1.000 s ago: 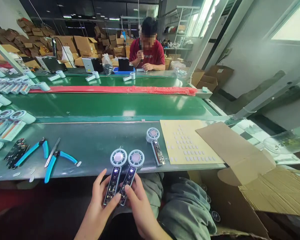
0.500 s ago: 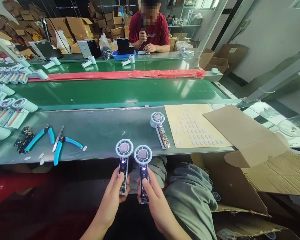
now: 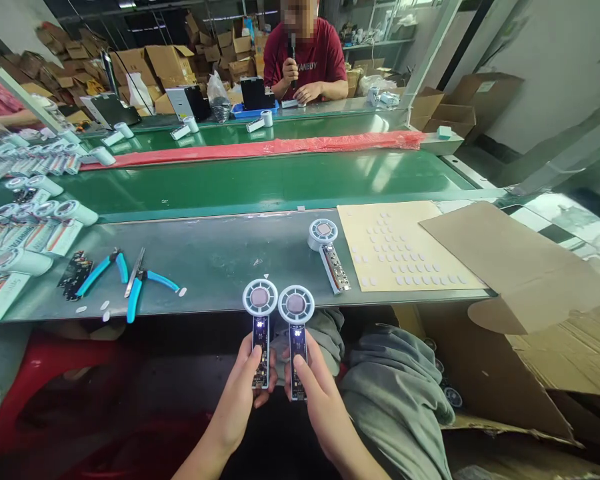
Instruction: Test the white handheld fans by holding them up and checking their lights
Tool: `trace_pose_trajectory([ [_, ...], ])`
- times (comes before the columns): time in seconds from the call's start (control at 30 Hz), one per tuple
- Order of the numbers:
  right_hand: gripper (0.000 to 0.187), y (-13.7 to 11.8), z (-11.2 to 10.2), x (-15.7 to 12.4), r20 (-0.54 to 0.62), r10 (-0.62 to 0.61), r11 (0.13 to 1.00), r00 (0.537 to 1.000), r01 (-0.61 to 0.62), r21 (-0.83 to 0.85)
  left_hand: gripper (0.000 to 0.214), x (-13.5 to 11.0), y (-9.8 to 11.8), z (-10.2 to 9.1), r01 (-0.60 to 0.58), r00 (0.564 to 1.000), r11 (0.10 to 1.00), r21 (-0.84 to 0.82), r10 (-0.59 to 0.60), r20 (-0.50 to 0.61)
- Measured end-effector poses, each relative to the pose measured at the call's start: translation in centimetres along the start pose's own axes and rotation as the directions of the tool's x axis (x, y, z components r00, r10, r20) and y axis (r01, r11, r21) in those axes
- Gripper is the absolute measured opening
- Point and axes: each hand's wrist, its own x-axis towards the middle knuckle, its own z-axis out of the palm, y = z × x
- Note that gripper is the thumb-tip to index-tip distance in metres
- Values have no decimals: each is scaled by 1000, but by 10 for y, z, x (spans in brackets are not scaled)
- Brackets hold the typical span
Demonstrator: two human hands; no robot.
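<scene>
Testing looks to be the step: left hand (image 3: 240, 393) and right hand (image 3: 320, 400) each clamp a lit fan (image 3: 260, 333), (image 3: 297, 340) upright below the bench edge (image 3: 180, 310); next, comparing both needs steady thumbs.

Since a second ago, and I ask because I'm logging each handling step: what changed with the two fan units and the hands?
The left hand and right hand turned the left fan unit and right fan unit from a rightward tilt to upright and parallel, a little apart. Both are still gripped by their lit circuit boards. The third fan unit, blue cutters and sticker sheet stayed put.
</scene>
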Motion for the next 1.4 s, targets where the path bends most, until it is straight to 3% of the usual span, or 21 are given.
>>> trace_pose_trajectory([
  [0.27,49,1,2,0,27,12,996,1000,-15,91,25,1,3,5,24,997,1000,6,-23,-74],
  [0.5,47,-3,0,-1,29,3,996,1000,-6,92,26,3,1,2,3,1000,999,-38,-3,18],
  [0.9,51,-6,0,-2,26,16,997,1000,-18,73,24,1,2,5,-12,1000,1000,-13,13,26],
  [1.1,45,1,0,-1,39,-15,994,999,11,108,23,1,3,5,3,1000,1000,-9,-3,8],
  [1.4,48,-3,-1,-2,31,37,989,999,-41,144,24,2,3,3,23,1000,1000,-7,-23,-6],
])
